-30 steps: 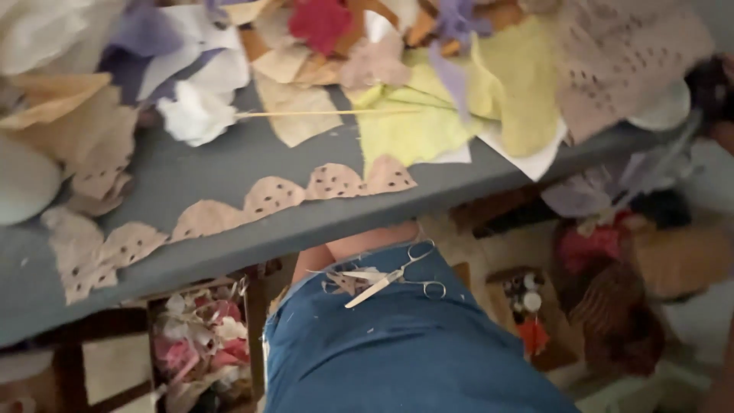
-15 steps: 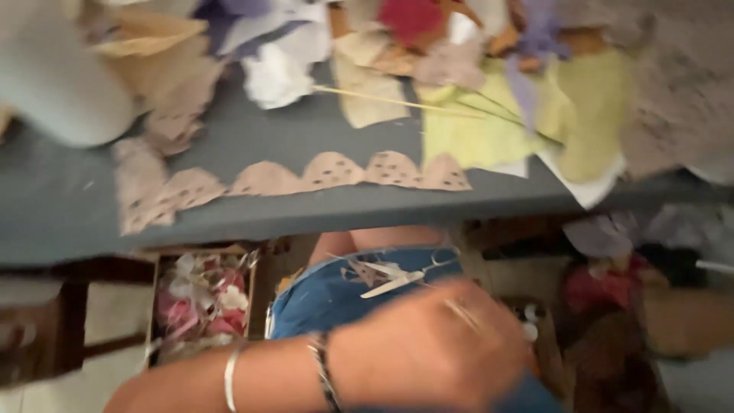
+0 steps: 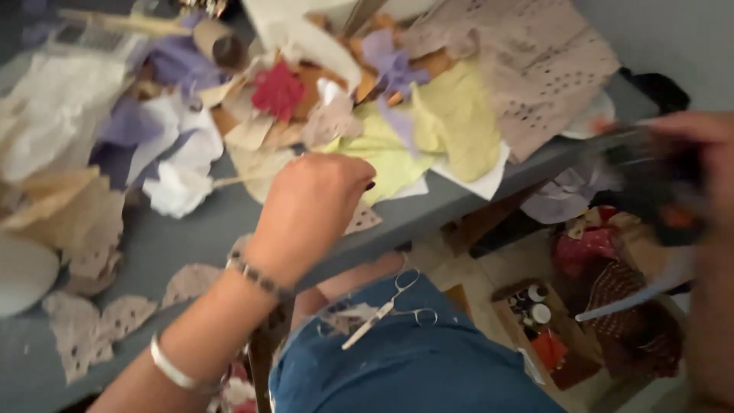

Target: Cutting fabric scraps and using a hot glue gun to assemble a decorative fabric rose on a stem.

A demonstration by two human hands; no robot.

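left hand (image 3: 317, 206): over the front edge of the grey surface (image 3: 176, 241), knuckles up, wrist with bracelets; I see the fingers curled under and closed, seemingly on the pale perforated paper strip (image 3: 365, 219) that peeks out beside them. The actual pinch is hidden.
right hand (image 3: 707, 191): far right, off the surface, badly blurred, fingers wrapped on a dark tool with an orange spot (image 3: 650, 187). I can't tell what tool it is.
paper strip: scalloped, punched with small holes, lies along the surface's front edge; more of it at lower left (image 3: 99, 329).
handling: my read is very light, floppy, tears easily at the holes. Best taken flat by a solid part of a scallop, not dragged by one end.
scissors (image 3: 386, 307): small, silver, lying on the lap on blue denim shorts (image 3: 413, 367), untouched.
clutter: yellow paper (image 3: 447, 130), red scrap (image 3: 277, 90), purple and white tissue (image 3: 172, 115), cardboard tube (image 3: 218, 46), large beige punched sheet (image 3: 535, 69).
floor: open box of small bottles (image 3: 535, 306) under the surface.
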